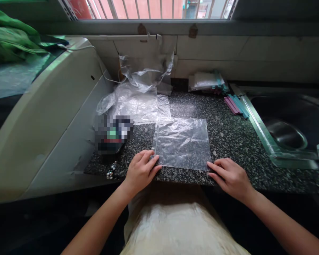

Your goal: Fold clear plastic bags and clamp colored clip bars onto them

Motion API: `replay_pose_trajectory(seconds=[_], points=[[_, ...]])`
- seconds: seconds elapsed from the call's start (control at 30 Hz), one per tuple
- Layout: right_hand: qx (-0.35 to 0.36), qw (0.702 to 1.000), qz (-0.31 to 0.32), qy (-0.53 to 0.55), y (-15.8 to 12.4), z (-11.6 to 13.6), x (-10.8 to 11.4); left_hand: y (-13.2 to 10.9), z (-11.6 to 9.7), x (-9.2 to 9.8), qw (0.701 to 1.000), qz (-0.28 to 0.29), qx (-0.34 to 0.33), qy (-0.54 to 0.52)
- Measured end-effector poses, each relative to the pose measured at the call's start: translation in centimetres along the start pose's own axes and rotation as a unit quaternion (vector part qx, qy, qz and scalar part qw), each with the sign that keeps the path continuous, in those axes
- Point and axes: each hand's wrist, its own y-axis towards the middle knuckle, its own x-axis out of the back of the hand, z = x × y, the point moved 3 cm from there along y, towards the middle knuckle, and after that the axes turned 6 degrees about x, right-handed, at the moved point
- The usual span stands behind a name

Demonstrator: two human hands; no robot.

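A clear plastic bag (183,145) lies flat on the speckled dark counter (228,138), its surface creased. At its near left corner, my left hand (141,169) touches the edge with the fingers stretched and the thumb apart from the index finger. My right hand (230,175) is at the near right corner, index finger and thumb apart, fingertips against the bag's edge. More loose clear plastic bags (138,102) are spread behind it to the left, partly under its far left corner. Small shiny metal pieces (111,171) sit left of my left hand.
A pixelated object (114,134) stands left on the counter. At the back lies a stack of clear packets (205,80) with teal strips; pink strips (231,105) and teal strips (239,106) lie near the sink (263,141). A pale appliance (42,117) bounds the left side.
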Motion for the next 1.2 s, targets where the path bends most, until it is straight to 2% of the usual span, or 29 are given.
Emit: replay_pose_trajectory(seconds=[0.3,0.5,0.63,0.73,0.83,0.9,0.97,1.07,1.2], points=[[0.079,0.995,-0.037,-0.046,-1.5,1.4,0.7,-2.8,-0.6,0.0,0.998,0.004,-0.061,-0.018],[0.130,0.987,-0.075,-0.052,-2.1,2.5,1.0,-5.2,-0.3,0.1,0.989,-0.084,-0.112,-0.044],[0.120,0.988,-0.091,-0.039,-1.7,2.0,1.5,-5.4,-0.4,0.8,0.982,-0.099,-0.142,-0.069],[0.084,0.990,-0.098,-0.057,-0.2,0.3,2.1,-3.2,-0.7,2.3,0.976,-0.138,-0.132,-0.101],[0.051,0.991,-0.095,-0.077,2.5,-0.9,2.9,0.8,-1.5,4.3,0.965,-0.197,-0.121,-0.121],[0.044,0.991,-0.107,-0.062,4.9,-0.8,3.8,3.8,-2.4,5.3,0.960,-0.209,-0.140,-0.124],[0.058,0.990,-0.128,-0.028,7.6,0.0,4.6,6.7,-3.3,5.9,0.958,-0.191,-0.157,-0.142],[0.084,0.983,-0.161,0.025,11.2,1.2,5.5,10.3,-4.2,6.2,0.962,-0.125,-0.153,-0.188],[0.061,0.974,-0.195,0.102,13.8,0.4,6.3,12.8,-3.4,6.1,0.961,-0.077,-0.118,-0.239]])
